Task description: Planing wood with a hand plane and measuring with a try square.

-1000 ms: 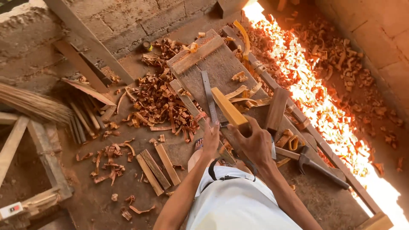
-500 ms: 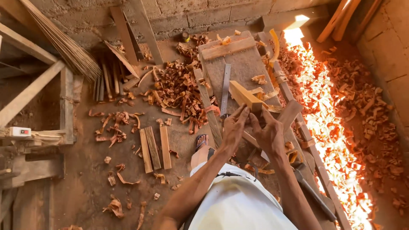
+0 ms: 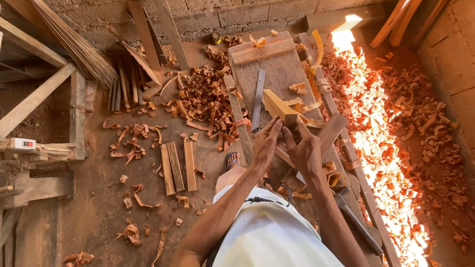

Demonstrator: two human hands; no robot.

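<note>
- Both hands are gripping a pale wooden block (image 3: 278,108) over the workbench (image 3: 282,74); the left hand (image 3: 265,144) is closing on its near end, while the right hand (image 3: 304,148) is clasping just beside it.
- The block is looking stiff, light and dry, probably best gripped by its flat sides.
- A metal ruler (image 3: 258,99) is lying just beyond the left hand, with wood shavings (image 3: 203,101) farther left.

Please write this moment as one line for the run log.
left hand: holds wood block | right hand: holds same block | under it: bench | floor: shavings

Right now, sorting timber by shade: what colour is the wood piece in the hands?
Pale yellow-tan wood piece, clearest in the head view.
</note>
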